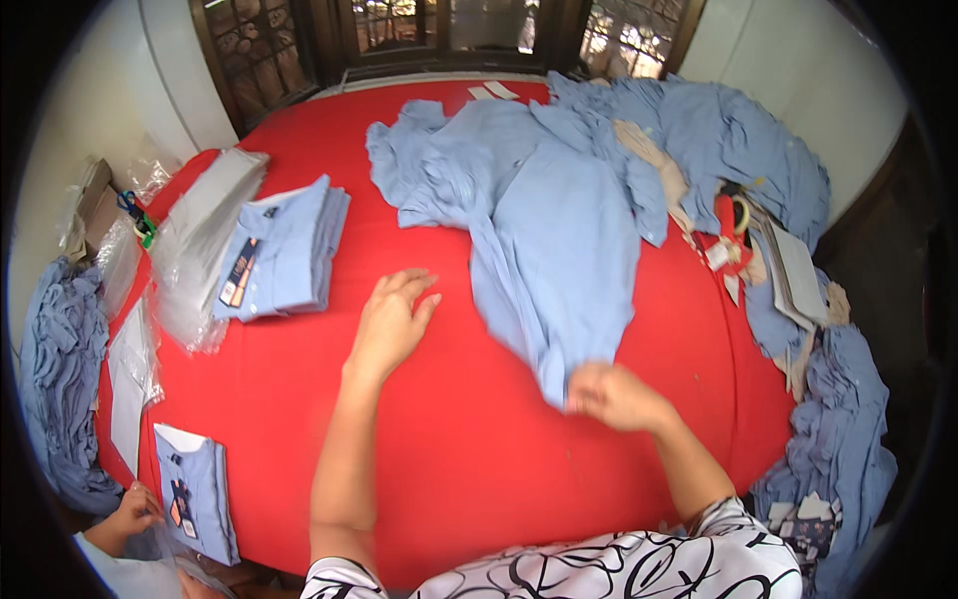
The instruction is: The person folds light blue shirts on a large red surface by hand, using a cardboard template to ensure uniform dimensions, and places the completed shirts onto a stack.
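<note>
A light blue shirt (559, 230) lies loosely spread over the red cloth, its near end drawn out toward me. My right hand (614, 396) is closed on that near end, the fabric pinched at the fingers. To the left of the shirt, my left hand (392, 317) hovers over the red cloth with its fingers apart and nothing in them. A stack of folded blue shirts (289, 255) with a dark tag sits beyond my left hand, to its left.
The red-covered table (479, 499) spans the view. Clear plastic bags (200, 230) and scissors (135, 212) lie left. Heaped blue shirts (728, 140) fill the far right, near a tape roll (739, 215). At lower left, another person's hand (135, 509) is beside a folded shirt (200, 494).
</note>
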A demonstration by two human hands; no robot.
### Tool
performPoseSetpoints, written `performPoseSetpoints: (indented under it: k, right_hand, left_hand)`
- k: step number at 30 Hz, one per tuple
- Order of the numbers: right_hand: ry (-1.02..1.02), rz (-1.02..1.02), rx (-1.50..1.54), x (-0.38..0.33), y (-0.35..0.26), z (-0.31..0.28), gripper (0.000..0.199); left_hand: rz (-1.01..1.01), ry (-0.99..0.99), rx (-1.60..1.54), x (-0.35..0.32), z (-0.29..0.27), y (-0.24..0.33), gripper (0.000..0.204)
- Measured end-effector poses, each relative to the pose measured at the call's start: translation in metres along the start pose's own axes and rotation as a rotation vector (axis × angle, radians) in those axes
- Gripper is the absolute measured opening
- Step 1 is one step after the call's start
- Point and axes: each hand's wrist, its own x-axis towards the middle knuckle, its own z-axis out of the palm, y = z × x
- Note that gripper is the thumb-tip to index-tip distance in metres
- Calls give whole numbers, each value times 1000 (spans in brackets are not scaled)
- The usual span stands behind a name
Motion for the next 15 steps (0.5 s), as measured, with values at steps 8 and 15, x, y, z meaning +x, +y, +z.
performPoseSetpoints:
  k: [8, 15]
  right_hand:
    - [-104, 407, 434, -148, -8, 12, 28]
    - [756, 429, -437, -13, 55, 75, 34]
  left_hand:
    - [130, -16, 47, -101, 129, 83, 53]
    - [-59, 34, -21, -219, 147, 130, 44]
